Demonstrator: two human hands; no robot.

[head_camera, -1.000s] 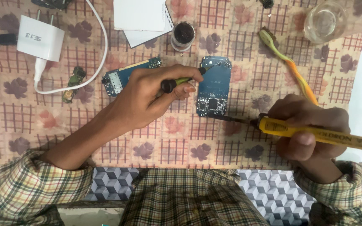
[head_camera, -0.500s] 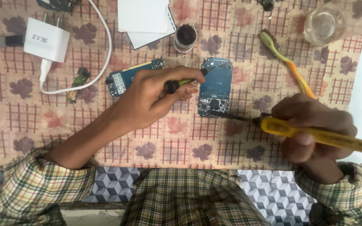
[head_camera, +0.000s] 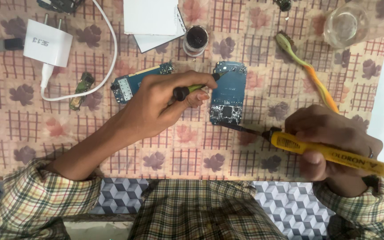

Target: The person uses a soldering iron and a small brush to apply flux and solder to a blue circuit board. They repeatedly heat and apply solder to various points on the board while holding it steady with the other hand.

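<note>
Fingers of the right hand [head_camera: 330, 140] grip a yellow soldering iron [head_camera: 330, 153], its dark tip at the lower edge of the blue circuit board [head_camera: 227, 95] lying on the patterned cloth [head_camera: 112, 146]; farther up, the left hand [head_camera: 163, 104] pinches a green-handled tool [head_camera: 196, 88] touching the board's upper part

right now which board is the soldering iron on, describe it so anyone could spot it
On the floral checked tablecloth, look between the two hands. The upright blue circuit board lies there, with the yellow soldering iron tip at its lower edge. The other blue board lies slanted, left of it.
</note>
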